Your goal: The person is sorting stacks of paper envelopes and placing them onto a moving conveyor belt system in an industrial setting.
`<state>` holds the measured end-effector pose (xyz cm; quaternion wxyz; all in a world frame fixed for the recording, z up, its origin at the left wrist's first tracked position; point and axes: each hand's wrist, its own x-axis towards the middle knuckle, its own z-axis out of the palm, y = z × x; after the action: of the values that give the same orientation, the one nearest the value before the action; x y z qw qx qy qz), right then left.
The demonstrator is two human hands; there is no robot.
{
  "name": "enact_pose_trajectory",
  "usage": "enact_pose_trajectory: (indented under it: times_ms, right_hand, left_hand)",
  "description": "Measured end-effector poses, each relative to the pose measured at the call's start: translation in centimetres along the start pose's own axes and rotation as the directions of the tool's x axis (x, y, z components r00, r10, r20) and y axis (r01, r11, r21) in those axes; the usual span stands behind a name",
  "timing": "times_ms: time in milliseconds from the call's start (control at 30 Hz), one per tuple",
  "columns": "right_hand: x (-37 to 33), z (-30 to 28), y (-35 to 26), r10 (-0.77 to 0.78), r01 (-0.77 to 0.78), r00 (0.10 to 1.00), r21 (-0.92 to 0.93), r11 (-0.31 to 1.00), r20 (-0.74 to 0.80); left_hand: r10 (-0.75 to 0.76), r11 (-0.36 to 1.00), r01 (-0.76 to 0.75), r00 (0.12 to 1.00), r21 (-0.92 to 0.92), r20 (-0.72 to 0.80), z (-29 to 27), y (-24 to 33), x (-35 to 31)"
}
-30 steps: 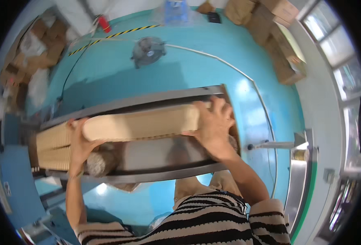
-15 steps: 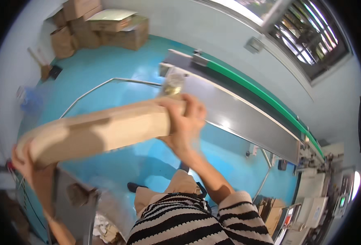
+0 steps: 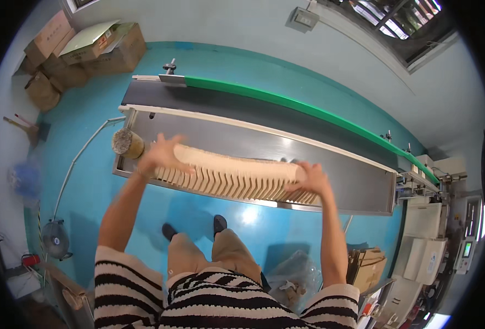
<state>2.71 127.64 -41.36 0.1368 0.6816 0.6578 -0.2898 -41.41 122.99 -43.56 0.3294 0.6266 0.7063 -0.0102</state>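
Newly over the steel tray: the pale stack.

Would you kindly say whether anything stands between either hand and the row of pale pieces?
Nothing visible does: the left hand and right hand are at opposite ends of the pale row; the cylinder is beyond the left hand.

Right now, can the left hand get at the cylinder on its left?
Probably yes: the left hand is close beside the cylinder, with nothing visible between, though it's at the left end of the row.
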Motion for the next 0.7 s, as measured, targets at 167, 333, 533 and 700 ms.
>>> enact_pose_trajectory:
  times_ms: [167, 333, 533, 700]
  right_hand:
    - [6.7, -2.9, 10.8, 0.129, -0.172, 0.985, 0.707, 0.686, 0.115]
    - [2.0, 4.9, 11.3, -0.057, 0.261, 0.961, 0.828, 0.497, -0.269]
    - [1.9, 3.8, 0.7, -0.085, 0.227, 0.974, 0.917, 0.329, -0.210]
    - [4.6, 4.3, 0.4, 0.073, 0.324, 0.872, 0.682, 0.656, -0.485]
  left_hand:
    - [-0.438, 0.807, 0.392, 0.899, -0.441, -0.002, -2.7, -5.1, 5.0]
    - [-0.289, 0.811, -0.086, 0.800, -0.578, -0.525, 6.5, -5.6, 1.9]
    - [-0.200, 0.975, 0.213, 0.734, -0.059, -0.649, 5.5, -5.2, -2.0]
    - [0.114, 0.932, 0.258, 0.462, 0.256, -0.879, 3.0, 1.8, -0.5]
